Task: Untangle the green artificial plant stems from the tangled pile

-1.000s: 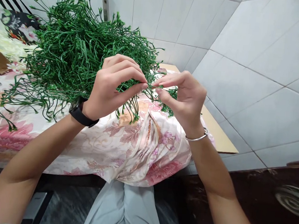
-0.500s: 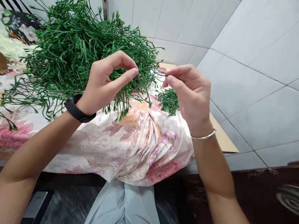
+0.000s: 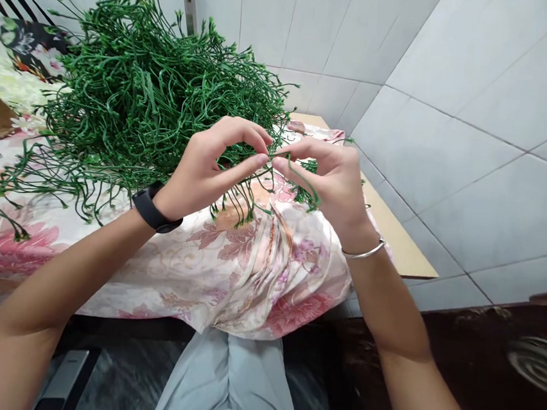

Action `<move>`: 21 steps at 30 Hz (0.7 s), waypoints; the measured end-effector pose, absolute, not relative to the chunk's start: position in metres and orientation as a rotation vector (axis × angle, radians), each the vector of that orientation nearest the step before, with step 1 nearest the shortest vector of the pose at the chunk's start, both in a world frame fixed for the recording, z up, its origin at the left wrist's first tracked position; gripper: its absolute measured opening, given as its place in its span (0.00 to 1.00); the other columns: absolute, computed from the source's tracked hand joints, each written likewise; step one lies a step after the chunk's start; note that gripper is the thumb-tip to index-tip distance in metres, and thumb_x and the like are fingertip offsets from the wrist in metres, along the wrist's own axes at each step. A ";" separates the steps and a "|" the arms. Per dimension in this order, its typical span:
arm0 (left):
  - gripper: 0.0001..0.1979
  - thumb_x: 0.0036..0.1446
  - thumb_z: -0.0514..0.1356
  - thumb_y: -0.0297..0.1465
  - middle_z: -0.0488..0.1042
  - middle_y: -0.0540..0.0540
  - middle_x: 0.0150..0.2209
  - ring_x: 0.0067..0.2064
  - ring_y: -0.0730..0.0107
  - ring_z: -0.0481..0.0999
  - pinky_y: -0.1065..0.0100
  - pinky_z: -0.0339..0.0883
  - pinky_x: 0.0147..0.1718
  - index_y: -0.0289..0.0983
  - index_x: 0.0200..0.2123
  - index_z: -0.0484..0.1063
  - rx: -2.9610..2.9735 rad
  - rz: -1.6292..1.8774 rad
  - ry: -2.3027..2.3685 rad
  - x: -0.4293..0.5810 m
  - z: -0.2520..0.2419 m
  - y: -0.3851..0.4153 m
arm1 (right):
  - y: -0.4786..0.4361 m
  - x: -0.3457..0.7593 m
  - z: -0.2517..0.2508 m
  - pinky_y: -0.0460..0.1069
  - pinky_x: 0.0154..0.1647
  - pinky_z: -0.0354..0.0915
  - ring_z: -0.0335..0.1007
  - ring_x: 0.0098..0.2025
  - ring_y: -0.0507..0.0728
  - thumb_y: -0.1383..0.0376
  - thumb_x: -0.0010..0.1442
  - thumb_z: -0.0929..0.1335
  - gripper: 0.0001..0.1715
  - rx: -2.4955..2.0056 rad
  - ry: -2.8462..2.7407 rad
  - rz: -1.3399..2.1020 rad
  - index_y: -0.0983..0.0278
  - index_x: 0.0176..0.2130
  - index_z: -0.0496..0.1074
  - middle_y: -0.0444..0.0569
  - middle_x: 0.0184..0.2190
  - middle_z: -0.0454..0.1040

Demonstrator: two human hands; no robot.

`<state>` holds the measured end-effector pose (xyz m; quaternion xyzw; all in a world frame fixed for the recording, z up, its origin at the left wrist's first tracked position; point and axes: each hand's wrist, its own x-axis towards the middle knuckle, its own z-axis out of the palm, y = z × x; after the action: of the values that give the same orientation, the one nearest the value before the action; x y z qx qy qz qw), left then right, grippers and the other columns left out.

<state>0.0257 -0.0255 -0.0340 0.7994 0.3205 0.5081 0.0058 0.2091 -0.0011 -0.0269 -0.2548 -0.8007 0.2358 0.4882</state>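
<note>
Bringing the left hand (image 3: 209, 166) and right hand (image 3: 336, 182) back together after the gap half a second ago. Pinching one thin green plastic stem (image 3: 313, 197) narrowly between both sets of fingertips, just beside the big stem pile (image 3: 134, 88), above the floral cloth (image 3: 249, 260) covering the worktop (image 3: 396, 236).

Brightness: bright and even over the green stem pile (image 3: 135, 82) and the white tiled wall (image 3: 456, 119) right of the pile.
Source: out of view; the pile's top strands were lit and its underside was darker.
Shadows: soft and faint on the floral cloth (image 3: 228, 278) under the pile's front edge; the dark floor (image 3: 456, 364) below and right of the pile stayed murky.
Glare: a mild sheen on the tiles.
Sharpness: the left hand (image 3: 204, 166), right hand (image 3: 338, 185) and pinched green stem (image 3: 274, 158) in front of the pile were crisp.
Distortion: wide-angle; the tile lines right of the pile fanned and tilted.
</note>
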 end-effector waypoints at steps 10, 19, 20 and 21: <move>0.04 0.53 0.58 0.31 0.73 0.49 0.33 0.36 0.71 0.73 0.65 0.68 0.38 0.38 0.33 0.70 2.529 1.561 1.044 0.022 -0.033 -0.024 | -0.002 0.215 -0.024 0.50 0.43 0.68 0.71 0.37 0.52 0.65 0.55 0.68 0.05 -0.551 -1.900 0.696 0.61 0.33 0.75 0.44 0.33 0.74; 0.06 0.54 0.57 0.29 0.72 0.48 0.29 0.37 0.68 0.69 0.62 0.64 0.38 0.37 0.36 0.70 2.748 1.657 1.275 0.025 -0.034 -0.026 | 0.001 0.212 -0.026 0.48 0.35 0.67 0.68 0.32 0.50 0.63 0.53 0.69 0.07 -0.613 -1.987 0.639 0.65 0.31 0.72 0.44 0.27 0.72; 0.05 0.54 0.57 0.29 0.72 0.48 0.29 0.37 0.67 0.68 0.62 0.64 0.38 0.36 0.36 0.70 2.782 1.661 1.275 0.026 -0.035 -0.026 | 0.002 0.211 -0.028 0.48 0.35 0.67 0.68 0.32 0.50 0.63 0.51 0.70 0.07 -0.618 -1.989 0.608 0.65 0.30 0.72 0.44 0.27 0.72; 0.05 0.55 0.57 0.29 0.71 0.48 0.29 0.37 0.67 0.68 0.61 0.63 0.38 0.36 0.35 0.70 2.812 1.663 1.273 0.027 -0.035 -0.026 | 0.003 0.210 -0.029 0.48 0.35 0.67 0.68 0.32 0.50 0.64 0.50 0.70 0.06 -0.624 -1.990 0.575 0.65 0.31 0.71 0.43 0.27 0.72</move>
<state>0.0266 -0.0260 -0.0354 0.7887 0.3571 0.4664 -0.1812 0.2103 0.0032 -0.0291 -0.2548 -0.8120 0.2348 0.4697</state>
